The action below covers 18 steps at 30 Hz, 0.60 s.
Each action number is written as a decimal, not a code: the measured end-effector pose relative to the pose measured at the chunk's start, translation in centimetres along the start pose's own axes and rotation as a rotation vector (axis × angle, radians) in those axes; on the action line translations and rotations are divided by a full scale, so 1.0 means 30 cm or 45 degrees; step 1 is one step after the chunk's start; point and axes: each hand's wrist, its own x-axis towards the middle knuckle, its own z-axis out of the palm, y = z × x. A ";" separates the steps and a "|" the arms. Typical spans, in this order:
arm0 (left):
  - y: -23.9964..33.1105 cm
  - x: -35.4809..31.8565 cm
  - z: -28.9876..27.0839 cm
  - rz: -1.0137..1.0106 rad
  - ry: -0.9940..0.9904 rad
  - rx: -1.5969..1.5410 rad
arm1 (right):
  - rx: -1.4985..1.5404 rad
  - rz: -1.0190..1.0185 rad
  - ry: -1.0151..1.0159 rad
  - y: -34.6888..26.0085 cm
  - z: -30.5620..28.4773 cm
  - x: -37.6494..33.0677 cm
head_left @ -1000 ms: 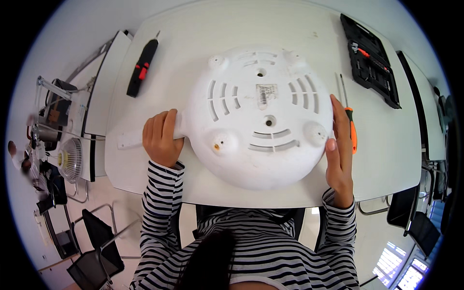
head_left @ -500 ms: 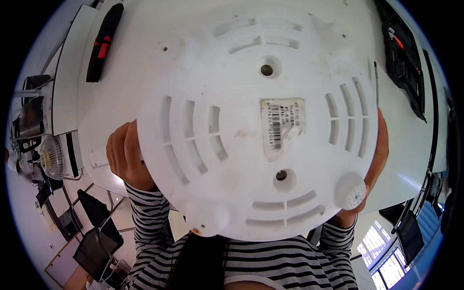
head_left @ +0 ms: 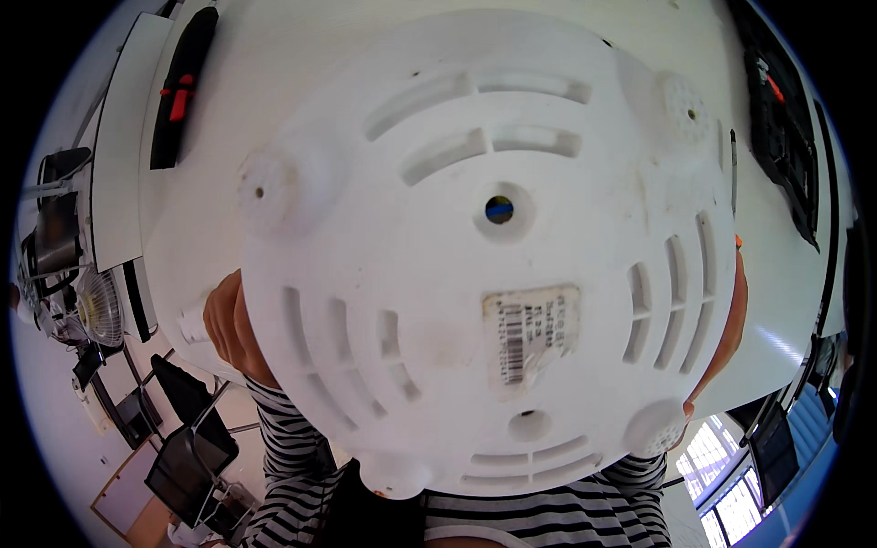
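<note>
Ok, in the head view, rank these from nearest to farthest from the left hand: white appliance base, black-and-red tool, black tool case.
1. white appliance base: held in the left hand.
2. black-and-red tool: upper left of the table.
3. black tool case: far right.

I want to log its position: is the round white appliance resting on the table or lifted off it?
Lifted. The white appliance fills the view, underside up, gripped at its edges by the left hand and right hand.
</note>
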 end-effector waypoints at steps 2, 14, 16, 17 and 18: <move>-0.021 -0.025 0.008 0.035 0.034 0.020 | 0.137 -0.036 0.014 0.025 0.025 -0.003; -0.044 -0.006 0.008 0.006 -0.047 -0.047 | -0.005 -0.146 0.025 0.058 0.018 0.011; -0.036 0.004 0.016 0.009 -0.061 -0.098 | -0.105 -0.097 0.034 0.035 0.012 -0.002; -0.032 0.017 0.019 0.011 -0.068 -0.119 | -0.172 -0.091 -0.010 0.028 -0.003 0.001; -0.028 0.025 0.019 0.010 -0.069 -0.144 | -0.232 -0.075 -0.015 0.015 -0.007 0.000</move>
